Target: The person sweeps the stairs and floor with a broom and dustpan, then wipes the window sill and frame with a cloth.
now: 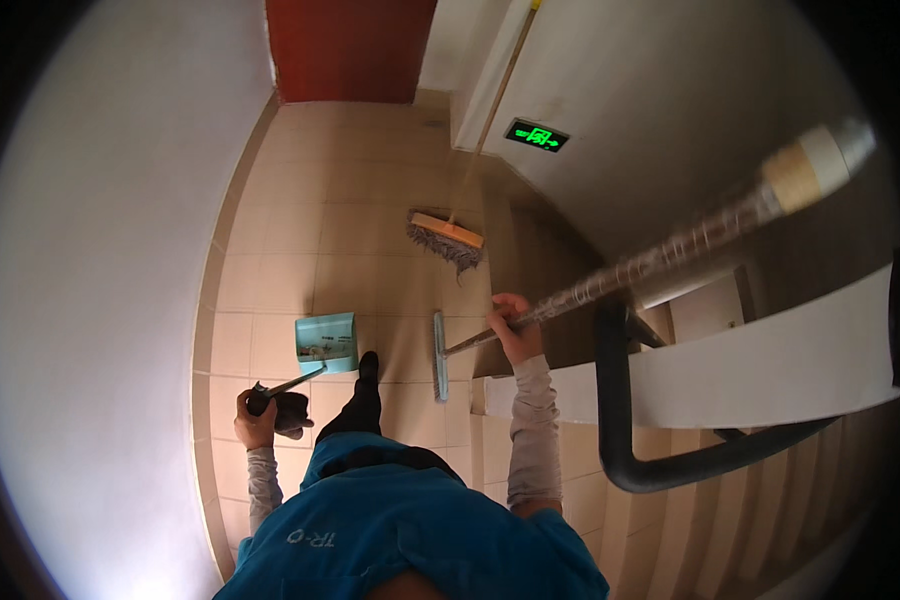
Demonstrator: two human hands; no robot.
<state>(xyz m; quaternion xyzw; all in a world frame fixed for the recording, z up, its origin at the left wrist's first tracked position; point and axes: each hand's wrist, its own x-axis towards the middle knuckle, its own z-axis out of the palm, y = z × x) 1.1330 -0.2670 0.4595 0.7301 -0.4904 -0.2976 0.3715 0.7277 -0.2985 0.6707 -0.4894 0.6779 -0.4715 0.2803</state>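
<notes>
My left hand [256, 427] grips the upper end of the handle of a light-blue long-handled dustpan [337, 326]. Some debris lies in the pan, which is near the floor beside my foot. A dark cloth [292, 412] hangs at the same hand; how it is held is hidden. In my right hand [516, 334] is the long patterned pole of a push broom [441, 356]. The pole's taped upper end, blurred, sticks out to the upper right. The broom's narrow light-blue head is low over the tiles, right of my foot; whether it touches them I cannot tell.
A mop [450, 232] with grey strands leans against the wall ahead. On that wall glows a green exit sign [537, 136]. A dark handrail [615, 420] with a white parapet [757, 367] borders stairs [682, 502] on the right. A red door [351, 49] is ahead, a white wall [112, 262] left.
</notes>
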